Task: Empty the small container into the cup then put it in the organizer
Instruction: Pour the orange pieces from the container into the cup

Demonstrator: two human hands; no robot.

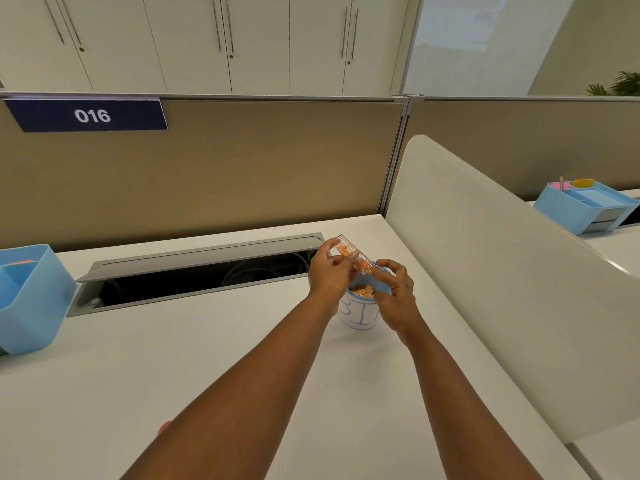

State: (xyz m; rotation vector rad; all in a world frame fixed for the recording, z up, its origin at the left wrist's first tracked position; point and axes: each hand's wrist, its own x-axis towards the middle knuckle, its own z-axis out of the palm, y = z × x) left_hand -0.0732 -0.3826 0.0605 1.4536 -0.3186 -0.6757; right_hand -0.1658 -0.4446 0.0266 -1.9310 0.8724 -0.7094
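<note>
A small clear plastic container [349, 252] with orange bits inside is tilted over a white cup [358, 315] that has a blue rim and blue scribbles. My left hand [327, 273] grips the container by its upper end. My right hand [394, 289] holds the cup's rim, with a finger touching the container's lower end. Orange pieces [362, 291] lie inside the cup. The light blue organizer [29, 299] stands at the desk's far left edge.
An open grey cable trough [194, 268] runs along the back of the white desk [173, 375]. A white divider panel [502, 271] rises on the right. Beyond it sits another blue organizer [585, 206]. A small pink object [164, 426] peeks out beside my left forearm.
</note>
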